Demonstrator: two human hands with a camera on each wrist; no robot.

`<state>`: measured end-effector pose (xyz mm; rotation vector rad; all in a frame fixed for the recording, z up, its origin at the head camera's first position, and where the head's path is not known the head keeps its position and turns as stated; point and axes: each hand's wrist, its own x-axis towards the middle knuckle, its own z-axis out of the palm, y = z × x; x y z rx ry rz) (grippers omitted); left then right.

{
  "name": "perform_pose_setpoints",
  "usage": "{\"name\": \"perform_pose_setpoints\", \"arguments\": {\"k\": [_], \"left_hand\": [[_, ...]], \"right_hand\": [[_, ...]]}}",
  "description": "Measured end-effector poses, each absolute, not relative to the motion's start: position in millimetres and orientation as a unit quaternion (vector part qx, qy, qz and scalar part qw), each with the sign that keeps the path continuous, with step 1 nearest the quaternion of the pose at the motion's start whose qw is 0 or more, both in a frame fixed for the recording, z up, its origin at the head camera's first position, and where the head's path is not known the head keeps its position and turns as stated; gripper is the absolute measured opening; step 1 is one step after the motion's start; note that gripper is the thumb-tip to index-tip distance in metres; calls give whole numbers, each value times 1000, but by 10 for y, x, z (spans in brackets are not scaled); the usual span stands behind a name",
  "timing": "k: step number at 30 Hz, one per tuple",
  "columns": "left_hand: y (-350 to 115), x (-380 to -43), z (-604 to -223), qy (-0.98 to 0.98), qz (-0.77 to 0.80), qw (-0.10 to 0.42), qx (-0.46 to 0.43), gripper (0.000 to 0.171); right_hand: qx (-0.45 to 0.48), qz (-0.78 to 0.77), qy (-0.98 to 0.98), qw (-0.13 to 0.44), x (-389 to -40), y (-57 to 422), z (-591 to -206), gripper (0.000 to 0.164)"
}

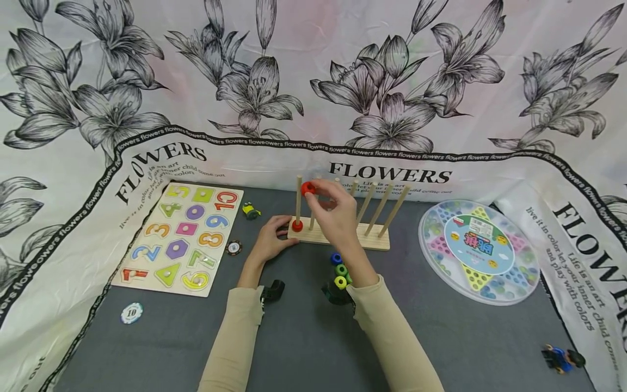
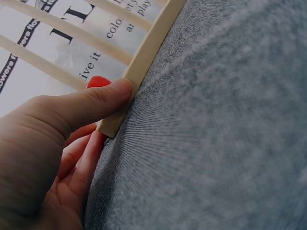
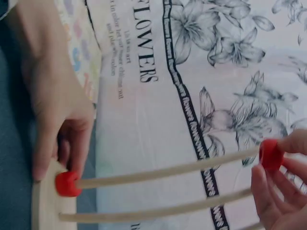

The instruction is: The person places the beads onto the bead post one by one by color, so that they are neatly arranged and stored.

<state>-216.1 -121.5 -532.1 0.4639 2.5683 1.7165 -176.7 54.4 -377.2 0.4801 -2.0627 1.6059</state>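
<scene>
A wooden base [image 1: 323, 235] with several upright pegs stands near the back of the table. My left hand [image 1: 270, 238] grips its left end, thumb along the front edge in the left wrist view. One red bead [image 1: 297, 225] sits at the foot of the leftmost peg [image 1: 298, 198]. Between thumb and fingers, my right hand [image 1: 338, 212] pinches a second red bead [image 1: 307, 188] close to the upper part of that peg. In the right wrist view this held bead [image 3: 271, 154] is by the peg's tip; whether the peg has entered its hole I cannot tell.
Blue, green and yellow beads [image 1: 340, 282] lie by the right wrist. A number-and-shape board [image 1: 186, 239] lies left, with a small toy car [image 1: 251, 211] and poker chips [image 1: 131, 313] around it. A round game board [image 1: 480, 251] and a small figure [image 1: 563, 359] are at right.
</scene>
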Motion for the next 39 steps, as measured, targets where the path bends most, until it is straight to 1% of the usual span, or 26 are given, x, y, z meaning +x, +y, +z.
{"name": "perform_pose_setpoints", "arguments": {"k": [5,12,21,33,39], "left_hand": [[-1210,-2168,-5341,821,551,9,151,68],[-1211,-2176,-5354,818,555,7,149,68],[-1214,-2163,-5335,817,557,11,147,69],[-1207,-2174,-5324,815,561,10,144,67],[-1216,-2163,-5322,818,556,5,149,66]], "right_hand": [[145,578,-758,265,-1787,446,-3705,23],[122,567,-763,286,-1844,365,-3613,23],[96,549,-763,326,-1886,274,-3596,24],[77,529,-781,323,-1930,142,-3578,22],[71,504,-805,305,-1929,107,-3664,23]]}}
